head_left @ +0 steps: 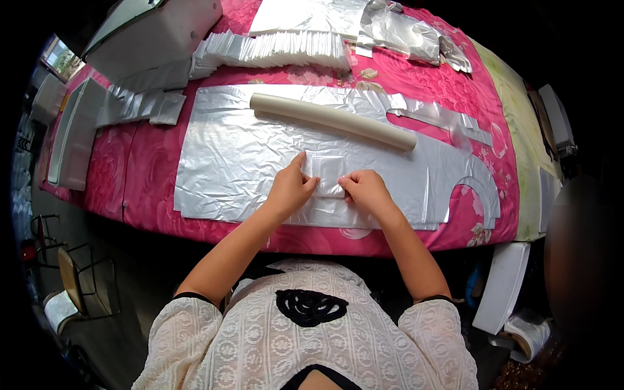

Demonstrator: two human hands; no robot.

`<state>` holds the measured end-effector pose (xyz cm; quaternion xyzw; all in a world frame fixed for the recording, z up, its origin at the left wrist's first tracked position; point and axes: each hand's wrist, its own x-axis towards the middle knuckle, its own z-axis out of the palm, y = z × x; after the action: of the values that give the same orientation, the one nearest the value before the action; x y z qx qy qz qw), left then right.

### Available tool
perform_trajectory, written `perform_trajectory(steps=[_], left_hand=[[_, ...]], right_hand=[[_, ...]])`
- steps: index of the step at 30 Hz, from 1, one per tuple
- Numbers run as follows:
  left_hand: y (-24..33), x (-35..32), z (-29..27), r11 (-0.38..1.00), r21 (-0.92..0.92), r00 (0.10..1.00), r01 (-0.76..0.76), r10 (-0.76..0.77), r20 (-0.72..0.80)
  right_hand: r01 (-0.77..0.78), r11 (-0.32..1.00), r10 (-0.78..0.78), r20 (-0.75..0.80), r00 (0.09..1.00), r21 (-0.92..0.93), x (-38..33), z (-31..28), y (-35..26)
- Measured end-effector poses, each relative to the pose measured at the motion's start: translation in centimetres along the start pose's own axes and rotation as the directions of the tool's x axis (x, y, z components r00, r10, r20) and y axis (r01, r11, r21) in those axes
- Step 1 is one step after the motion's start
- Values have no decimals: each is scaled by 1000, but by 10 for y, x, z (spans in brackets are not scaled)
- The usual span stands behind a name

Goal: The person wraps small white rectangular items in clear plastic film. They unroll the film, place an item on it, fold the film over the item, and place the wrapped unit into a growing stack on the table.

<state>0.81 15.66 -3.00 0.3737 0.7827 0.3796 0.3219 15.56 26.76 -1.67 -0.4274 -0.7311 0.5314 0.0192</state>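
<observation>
A small folded square of clear-white plastic film point(329, 174) lies between my hands, on a layered pile of thin silvery-white plastic sheets point(227, 156). My right hand point(369, 190) pinches the square's right edge between thumb and fingertips. At its left side is my left hand point(292, 186), its thumb touching the edge and its index finger stretched out apart on the sheets. The other left fingers are partly hidden. Just beyond both hands, a cream-coloured tube point(331, 120) lies slantwise across the pile. Curved cutouts shape the pile's right end.
Behind the pile stands a long row of folded white plastic packets point(279, 51). More packets point(140, 106) sit left, beside a white bin point(77, 133) and a larger box point(156, 39). Loose plastic sheets point(416, 32) lie far back on the pink flowered tablecloth point(156, 175).
</observation>
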Motion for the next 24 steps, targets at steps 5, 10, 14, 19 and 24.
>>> perform_trajectory(steps=[5, 10, 14, 19, 24], left_hand=[[8, -3, -4, 992, 84, 993, -93, 98, -59], [-8, -2, 9, 614, 480, 713, -627, 700, 37], [-6, -5, 29, 601, 557, 789, -573, 589, 176], [-15, -2, 34, 593, 574, 792, -565, 586, 173], [-19, -1, 37, 601, 577, 796, -552, 587, 149]], right_hand=[[-154, 983, 146, 84, 986, 98, 18, -4, 3], [-225, 964, 204, 153, 967, 142, 20, -8, -4], [-205, 966, 179, 161, 971, 160, 22, -8, -1], [-132, 989, 128, 74, 989, 63, 15, -3, 2], [84, 861, -218, -215, 952, -501, -14, 8, -11]])
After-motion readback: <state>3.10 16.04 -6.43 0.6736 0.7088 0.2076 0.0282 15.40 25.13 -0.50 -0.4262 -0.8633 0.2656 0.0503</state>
